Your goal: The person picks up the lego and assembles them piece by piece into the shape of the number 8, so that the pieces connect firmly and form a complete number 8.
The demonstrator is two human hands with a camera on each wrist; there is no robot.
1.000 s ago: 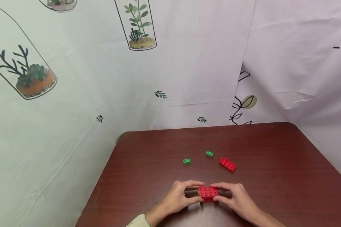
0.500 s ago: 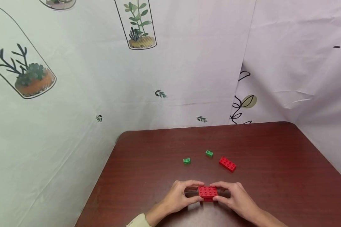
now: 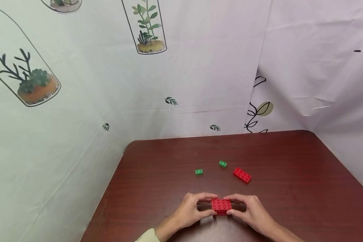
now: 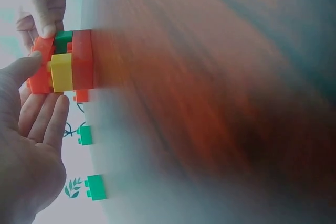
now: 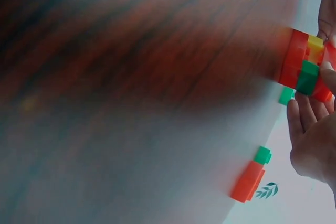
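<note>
In the head view, a red toy building brick [image 3: 221, 203] with studs forms the top of a small stack near the table's front. My left hand [image 3: 187, 211] pinches its left end between thumb and fingers, and my right hand [image 3: 256, 213] pinches the right end the same way. Beneath it, the left wrist view reveals a yellow brick [image 4: 62, 72] on the left side. A green brick [image 5: 308, 77] fills the right side in the right wrist view, with a gap between the two. Another red brick [image 4: 83, 59] makes up the base, standing on the table.
Beyond the hands, a loose red brick [image 3: 242, 175] lies at an angle on the dark wooden table [image 3: 157, 168]. Two small green bricks, one nearer [image 3: 198, 171] and one farther [image 3: 223, 164], lie to its left. A printed cloth [image 3: 199, 84] hangs behind the table.
</note>
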